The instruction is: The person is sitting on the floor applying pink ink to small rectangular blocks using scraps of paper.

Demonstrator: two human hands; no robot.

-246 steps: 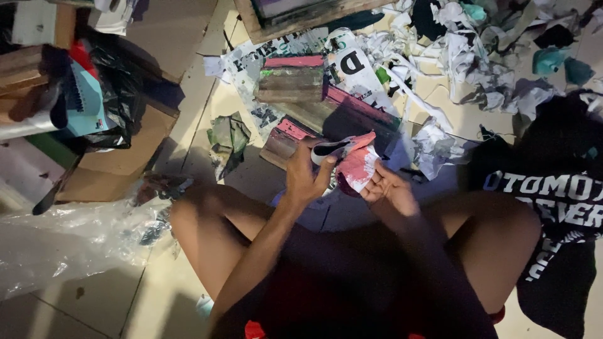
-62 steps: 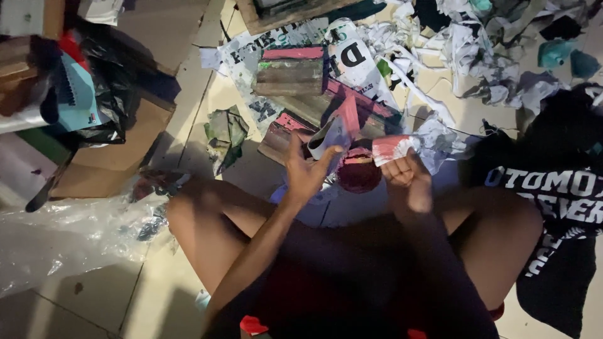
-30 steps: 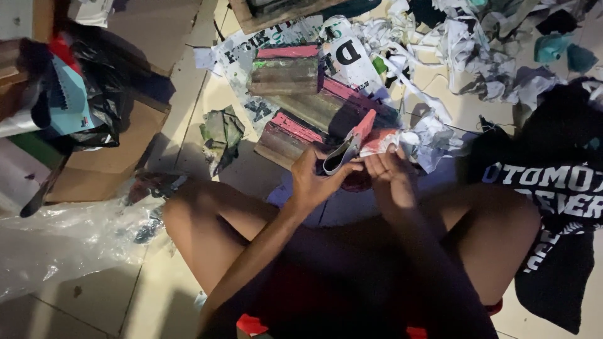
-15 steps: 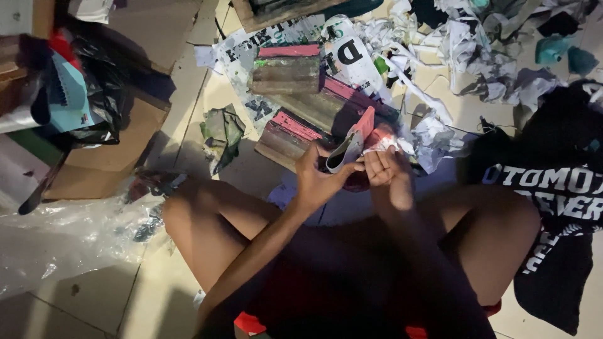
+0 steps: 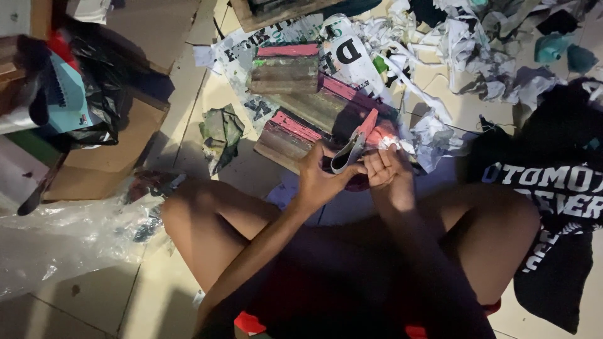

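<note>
Held thing: a small red-and-pale folded piece [image 5: 359, 141], like a flat pouch or strip with a light grey inner face, is up between both hands, just above the person's crossed legs and in front of the red-edged blocks.
Left hand: the left hand [image 5: 319, 177] is closed on the lower end of the piece – thumb and fingers pinch it from the near side.
Right hand: the right hand [image 5: 389, 171] has its fingers curled around the piece's right edge, touching the left hand's fingertips; how tightly it grips I cannot tell.
Just behind: three flat blocks with red edges [image 5: 295, 129] lie side by side on printed newspaper [image 5: 342, 53], the nearest one touching the held piece's far end in this view.
Right of the hands: crumpled white paper [image 5: 433, 135] – and a black garment with white lettering [image 5: 553, 194] draped by the right knee.
Left side: a green crumpled scrap [image 5: 220, 132] on the tiled floor [image 5: 94, 295], a cardboard box [image 5: 107, 157] holding a black plastic bag [image 5: 100, 81], and clear plastic sheeting [image 5: 69, 238] by the left knee.
</note>
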